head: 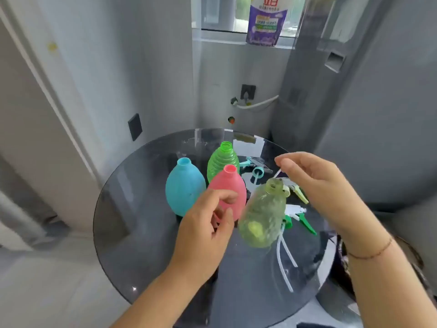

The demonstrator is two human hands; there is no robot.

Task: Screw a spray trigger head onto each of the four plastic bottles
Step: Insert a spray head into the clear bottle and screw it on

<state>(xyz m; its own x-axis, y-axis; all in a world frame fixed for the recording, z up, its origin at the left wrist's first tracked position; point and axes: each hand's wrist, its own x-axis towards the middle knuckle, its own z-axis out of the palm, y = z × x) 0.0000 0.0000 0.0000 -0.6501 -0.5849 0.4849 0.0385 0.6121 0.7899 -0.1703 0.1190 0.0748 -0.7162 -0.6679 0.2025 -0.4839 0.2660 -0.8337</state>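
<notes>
Three open-necked bottles stand together on the round dark glass table (142, 233): a blue bottle (183, 188), a ribbed green bottle (222, 162) and a pink bottle (233, 188). In front of them a pale yellow-green bottle (262, 216) tilts, blurred, neck up and to the right. My left hand (208, 223) is just left of it, fingers curled and apart, holding nothing. My right hand (324, 183) hovers over a yellow-green trigger head (296, 191), and a thin white tube (277, 173) meets its fingertips. Whether it grips anything is unclear.
A teal trigger head (256, 171) lies behind the bottles, and a white and green trigger head (300, 217) lies at the right with long white dip tubes (283, 256) trailing toward me. The table edge curves close at the right. Walls and a purple pouch (266, 22) stand behind.
</notes>
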